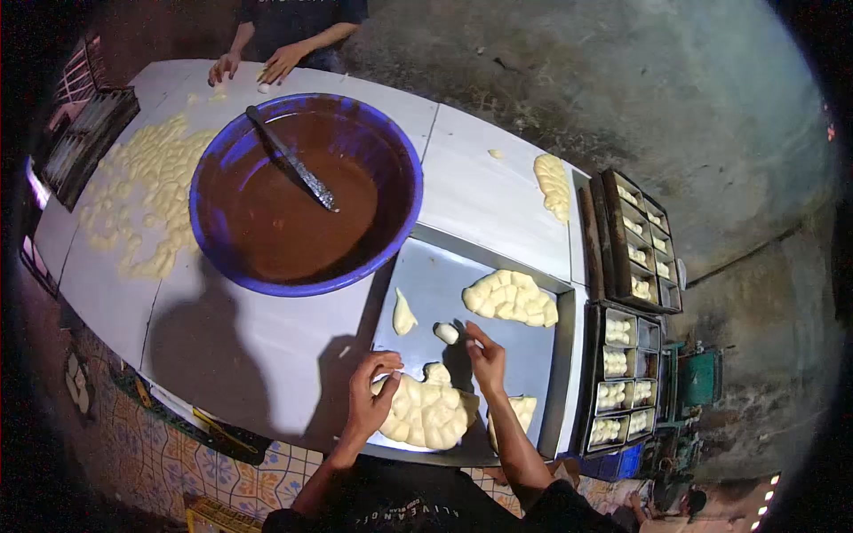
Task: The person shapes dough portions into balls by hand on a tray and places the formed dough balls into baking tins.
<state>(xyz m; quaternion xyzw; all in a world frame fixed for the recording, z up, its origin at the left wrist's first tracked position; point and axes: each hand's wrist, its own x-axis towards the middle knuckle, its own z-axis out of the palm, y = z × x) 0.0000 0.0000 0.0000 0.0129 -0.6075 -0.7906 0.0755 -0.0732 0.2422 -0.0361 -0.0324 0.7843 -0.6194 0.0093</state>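
Just below frame centre, the dough ball [447, 333] looks soft and light, best cupped by its sides; the right hand [486, 357] beside it is loosely released, the left hand's [371, 391] grasp unclear.

Worn on your head, the camera looks forward and down across the worktop [480, 195], close above the tray [426, 275] before you, reaching a co-worker [302, 19] at far left.

White table [493, 200], blue basin [306, 289], metal tray [426, 289], scattered dough pieces [169, 151] on top
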